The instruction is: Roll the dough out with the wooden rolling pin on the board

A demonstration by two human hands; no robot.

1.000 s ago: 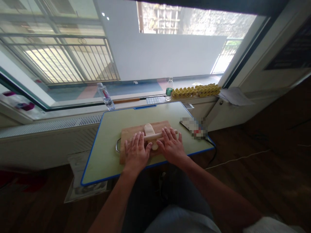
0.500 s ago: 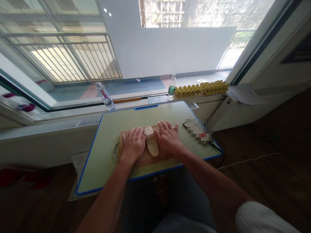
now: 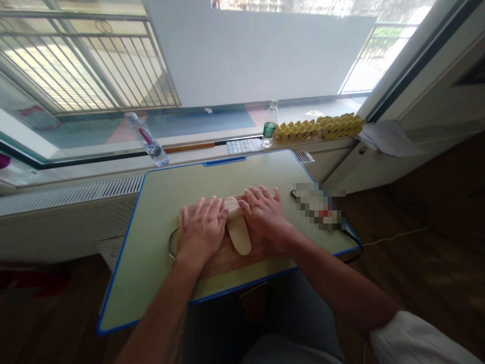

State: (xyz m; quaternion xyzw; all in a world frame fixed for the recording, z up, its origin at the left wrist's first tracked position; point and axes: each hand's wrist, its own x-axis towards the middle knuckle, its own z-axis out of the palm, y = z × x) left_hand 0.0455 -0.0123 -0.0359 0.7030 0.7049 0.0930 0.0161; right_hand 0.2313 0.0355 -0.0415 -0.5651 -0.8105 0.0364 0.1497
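A flat, pale oval of dough [image 3: 239, 237] lies lengthwise on a wooden cutting board [image 3: 227, 260]. Across its upper part runs a slim, light rolling pin [image 3: 234, 213], mostly covered by my hands. My left hand [image 3: 202, 225] rests flat over the pin's left side, fingers stretched forward and thumb close to the dough's left edge. On the other side, my right hand [image 3: 265, 215] is laid over the pin with its fingers spread, its thumb near the dough's right edge. Neither hand is wrapped round the pin.
The board is on a pale green folding table [image 3: 151, 253] with a blue rim. A blurred-out device [image 3: 318, 206] with a black cable lies at right. Along the windowsill stand a leaning bottle [image 3: 147, 140], an upright bottle [image 3: 270, 125] and yellow egg trays [image 3: 320, 127].
The view has tipped downward and come slightly nearer the table. Both hands stay flat on the rolling pin, which still crosses the upper part of the dough.
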